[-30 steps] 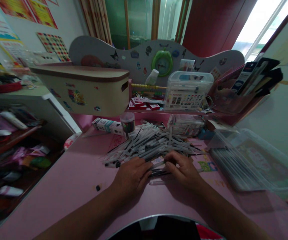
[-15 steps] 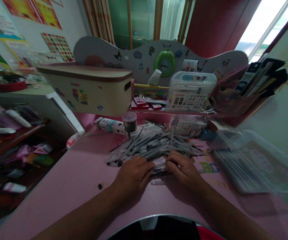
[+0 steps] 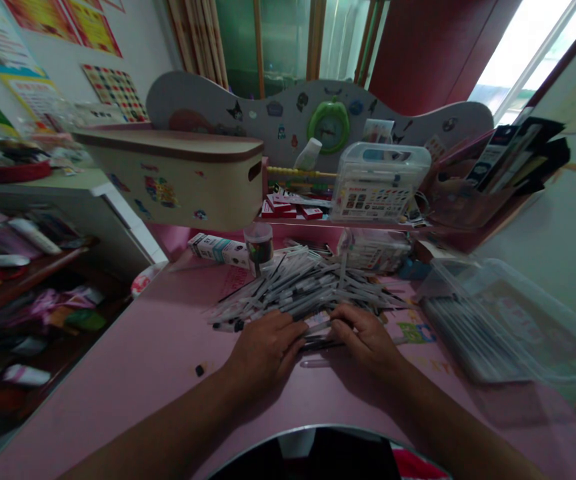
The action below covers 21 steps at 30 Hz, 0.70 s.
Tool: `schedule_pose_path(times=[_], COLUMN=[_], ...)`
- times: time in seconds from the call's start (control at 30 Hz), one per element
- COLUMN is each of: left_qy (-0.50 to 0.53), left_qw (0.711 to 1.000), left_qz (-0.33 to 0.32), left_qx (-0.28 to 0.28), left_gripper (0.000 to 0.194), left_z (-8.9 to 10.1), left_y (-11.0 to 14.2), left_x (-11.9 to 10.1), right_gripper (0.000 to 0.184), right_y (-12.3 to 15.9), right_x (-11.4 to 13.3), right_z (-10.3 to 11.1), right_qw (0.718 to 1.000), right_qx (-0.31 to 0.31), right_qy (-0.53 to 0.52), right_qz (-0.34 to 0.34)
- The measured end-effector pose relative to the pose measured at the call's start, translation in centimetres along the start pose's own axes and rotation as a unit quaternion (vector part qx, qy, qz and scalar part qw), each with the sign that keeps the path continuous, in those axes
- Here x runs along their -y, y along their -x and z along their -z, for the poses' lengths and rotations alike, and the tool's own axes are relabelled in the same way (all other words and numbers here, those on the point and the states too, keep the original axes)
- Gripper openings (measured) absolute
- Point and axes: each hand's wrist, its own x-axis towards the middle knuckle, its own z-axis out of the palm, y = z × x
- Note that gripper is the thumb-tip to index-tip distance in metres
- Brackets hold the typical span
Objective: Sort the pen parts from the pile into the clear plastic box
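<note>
A big heap of grey and white pens (image 3: pixel 305 287) lies on the pink desk (image 3: pixel 158 360). Both my hands rest at its near edge. My left hand (image 3: pixel 267 348) lies palm down, fingers curled over a few pens. My right hand (image 3: pixel 367 337) is closed on a small bundle of pens (image 3: pixel 321 337) that runs between the two hands. A clear pen cap or tube (image 3: pixel 313 364) lies on the desk just below the hands. What the fingertips grip is partly hidden.
A clear plastic bin (image 3: pixel 498 320) with pens in it stands at the right. Behind the heap are a small round jar (image 3: pixel 259 245), a long carton (image 3: pixel 218 250), a clear case (image 3: pixel 378 181) and a cream wooden box (image 3: pixel 178 177). Cluttered shelves stand at the left.
The hands have barely shifted; the fingers work slightly on the pens between them. The view has moved a little.
</note>
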Motion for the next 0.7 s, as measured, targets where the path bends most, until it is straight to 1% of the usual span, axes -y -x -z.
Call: schedule_pose_path(times=[0.07,0.17,0.23,0.4,0.53,0.7], left_qy=[0.000,-0.002,-0.004,-0.010,-0.001,-0.004], left_qw=[1.000,1.000,1.000,1.000,1.000,1.000], left_qz=[0.000,0.007,0.004,-0.016,-0.009,-0.002], left_qx=[0.002,0.003,0.001,-0.012,-0.008,-0.006], left_gripper=[0.020,0.019,0.018,0.018,0.018,0.018], left_z=[0.06,0.19,0.19,-0.03,0.10,0.17], left_y=[-0.01,-0.04,-0.05,0.00,0.01,-0.02], left_x=[-0.11,-0.27,-0.25,0.00,-0.14,-0.22], right_gripper=[0.026,0.013,0.011,0.009,0.010,0.010], right_y=[0.04,0.22,0.31,0.41,0.36,0.08], right_x=[0.12,0.14,0.08,0.02,-0.02,-0.02], right_z=[0.04,0.17,0.26,0.24,0.19,0.34], right_qw=[1.000,0.999,0.998,0.999,1.000,1.000], right_qx=[-0.003,-0.002,0.002,0.008,0.000,0.006], right_qy=[-0.003,-0.043,-0.062,-0.035,-0.018,-0.022], right_qz=[-0.008,-0.015,-0.015,-0.011,-0.011,0.009])
